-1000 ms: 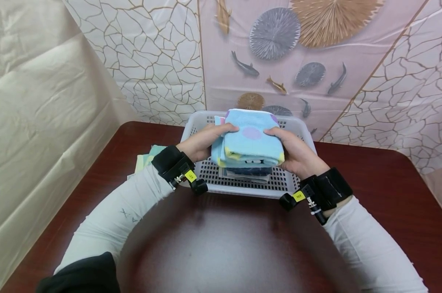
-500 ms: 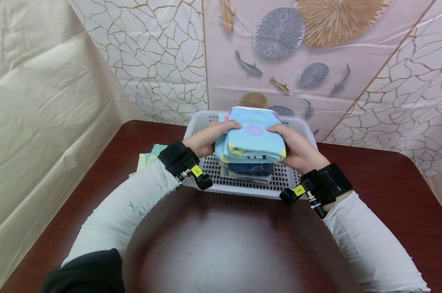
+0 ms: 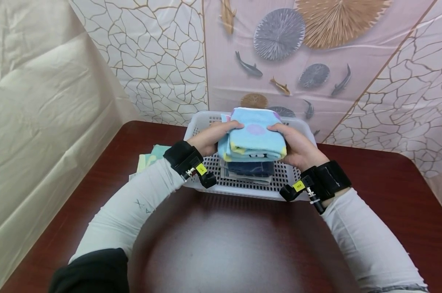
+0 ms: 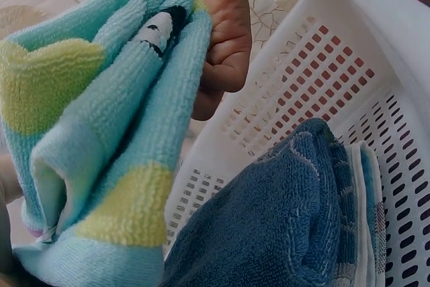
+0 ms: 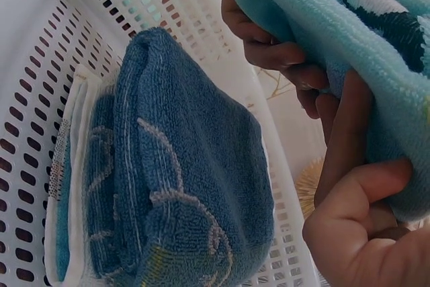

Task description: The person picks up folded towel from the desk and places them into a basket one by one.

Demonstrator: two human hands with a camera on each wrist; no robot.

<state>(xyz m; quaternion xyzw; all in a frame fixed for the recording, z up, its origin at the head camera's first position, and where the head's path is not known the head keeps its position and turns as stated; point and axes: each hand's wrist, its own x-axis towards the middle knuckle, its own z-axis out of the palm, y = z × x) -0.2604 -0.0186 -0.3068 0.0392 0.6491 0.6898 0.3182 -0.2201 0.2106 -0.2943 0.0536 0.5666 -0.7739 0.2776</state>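
A folded light-blue towel (image 3: 259, 140) with yellow corners and a lilac spot is held between my two hands over the basket. My left hand (image 3: 210, 139) grips its left side, thumb on top and fingers underneath. On the opposite side my right hand (image 3: 297, 148) holds it the same way. Below it, folded dark-blue (image 5: 195, 152) and pale towels lie stacked in the white perforated basket (image 3: 242, 189). The left wrist view shows a gap between the held towel (image 4: 107, 132) and the dark-blue towel (image 4: 269, 213).
Left of the basket, green and yellow folded cloths (image 3: 151, 156) lie partly behind my left forearm. The dark red-brown table (image 3: 221, 244) extends in front and to both sides. A patterned wall covering (image 3: 162, 61) rises just behind the basket.
The light-blue towel and both hands have risen slightly, showing more of the dark-blue towel beneath. My left forearm has shifted a little to the right. Both grips stay the same.
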